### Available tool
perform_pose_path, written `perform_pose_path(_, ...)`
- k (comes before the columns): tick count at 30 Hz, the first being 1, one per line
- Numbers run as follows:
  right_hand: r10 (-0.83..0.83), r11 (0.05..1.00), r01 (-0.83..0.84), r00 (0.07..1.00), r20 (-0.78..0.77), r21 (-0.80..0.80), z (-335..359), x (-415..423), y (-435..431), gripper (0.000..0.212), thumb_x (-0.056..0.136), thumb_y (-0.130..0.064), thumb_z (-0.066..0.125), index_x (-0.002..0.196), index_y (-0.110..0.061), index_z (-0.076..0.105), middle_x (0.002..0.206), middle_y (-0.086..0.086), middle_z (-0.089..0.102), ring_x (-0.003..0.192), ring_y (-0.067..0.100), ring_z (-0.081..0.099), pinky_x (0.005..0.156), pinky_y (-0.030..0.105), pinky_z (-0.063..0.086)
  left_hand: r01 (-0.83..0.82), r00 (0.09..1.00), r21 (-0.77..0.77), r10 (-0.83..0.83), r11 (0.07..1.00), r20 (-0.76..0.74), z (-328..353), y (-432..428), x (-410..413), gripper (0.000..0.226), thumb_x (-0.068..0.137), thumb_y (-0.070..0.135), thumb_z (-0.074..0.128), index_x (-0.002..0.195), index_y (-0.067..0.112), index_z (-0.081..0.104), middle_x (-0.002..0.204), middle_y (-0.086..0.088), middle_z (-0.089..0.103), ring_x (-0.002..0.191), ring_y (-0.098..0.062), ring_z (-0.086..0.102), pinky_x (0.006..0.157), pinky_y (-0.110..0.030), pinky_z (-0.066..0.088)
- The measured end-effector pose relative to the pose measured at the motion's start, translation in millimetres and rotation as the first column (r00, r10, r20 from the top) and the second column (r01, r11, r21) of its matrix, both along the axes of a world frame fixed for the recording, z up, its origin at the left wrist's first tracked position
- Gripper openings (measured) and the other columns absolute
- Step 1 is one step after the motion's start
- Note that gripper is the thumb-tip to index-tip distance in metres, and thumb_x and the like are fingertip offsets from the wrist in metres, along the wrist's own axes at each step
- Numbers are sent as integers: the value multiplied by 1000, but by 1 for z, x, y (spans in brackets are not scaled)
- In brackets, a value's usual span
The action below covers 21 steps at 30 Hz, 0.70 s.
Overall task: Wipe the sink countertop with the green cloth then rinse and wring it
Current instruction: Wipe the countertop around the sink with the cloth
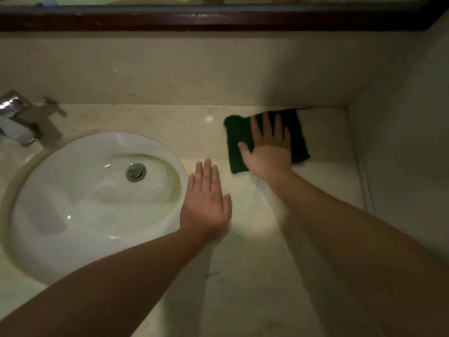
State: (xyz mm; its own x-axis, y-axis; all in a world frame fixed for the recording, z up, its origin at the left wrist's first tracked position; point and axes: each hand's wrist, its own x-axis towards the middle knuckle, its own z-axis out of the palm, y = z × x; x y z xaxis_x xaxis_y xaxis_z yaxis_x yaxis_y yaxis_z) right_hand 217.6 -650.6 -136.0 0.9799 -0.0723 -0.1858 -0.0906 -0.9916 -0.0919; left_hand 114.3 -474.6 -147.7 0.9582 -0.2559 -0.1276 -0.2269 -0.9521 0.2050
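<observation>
On the countertop (150,117), both hands lie flat: right (268,149) pressing green cloth (239,139), left (206,203) bare.

Both bare forearms reach from the near edge toward the far side. The left hand (206,203) lies flat, palm down, fingers straight and close together, thumb out to the right. The right hand (268,148) reaches farther and rightward, palm down, fingers spread, pressing flat.
</observation>
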Motion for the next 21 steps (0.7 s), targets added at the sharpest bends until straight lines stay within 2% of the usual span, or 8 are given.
perform_pose_path(3,90,994,-92,995,50,55,7,-75,11,72,90,-60,28,153,-26,21,161,10,21,147,35,15,118,51,16,9,1000,23,-9,1000,2,4,1,-1,68,96,38,19,152,0,10,161,-19,3,150,-32,-1,121,-49,11)
perform_pose_path(7,-75,994,81,994,-83,69,17,-236,-7,74,91,-62,24,155,-28,6,164,7,5,150,30,0,121,50,9,17,1000,38,-16,999,-25,7,1,0,71,93,39,15,152,-1,8,162,-19,2,150,-33,-2,121,-48,8)
perform_pose_path(10,-210,976,215,970,-118,31,15,-291,-36,77,91,-65,18,155,-25,0,163,8,0,150,29,-4,121,50,7,2,1000,24,-2,1000,-2,7,-1,-2,72,92,37,21,151,-2,12,161,-21,7,149,-34,2,121,-47,8)
perform_pose_path(13,-325,946,325,945,-30,7,10,-249,-54,79,91,-64,20,156,-20,6,163,13,5,149,34,3,120,52,10,-1,1000,16,1,1000,1,5,0,-4,70,94,36,23,151,-2,10,161,-21,5,149,-34,0,122,-47,6)
perform_pose_path(16,-375,927,374,927,11,39,3,-158,-58,80,91,-63,23,155,-16,12,162,16,10,148,38,6,118,55,11,-27,1000,16,27,1000,2,9,-4,-7,71,95,39,20,152,-1,5,162,-20,2,149,-33,-3,122,-47,6)
perform_pose_path(19,-299,954,298,954,8,30,-2,-89,-38,81,89,-65,24,155,-19,13,163,14,9,149,37,4,119,54,7,-24,999,0,24,1000,31,18,-6,-33,70,96,41,17,152,2,2,162,-17,0,150,-30,-5,122,-46,3)
perform_pose_path(21,-186,981,185,982,27,59,-1,-93,-22,81,88,-65,26,154,-21,16,163,13,11,149,36,5,119,53,7,-8,1000,-2,8,1000,18,22,-5,-63,70,97,42,18,152,2,4,162,-17,2,150,-30,-4,122,-47,5)
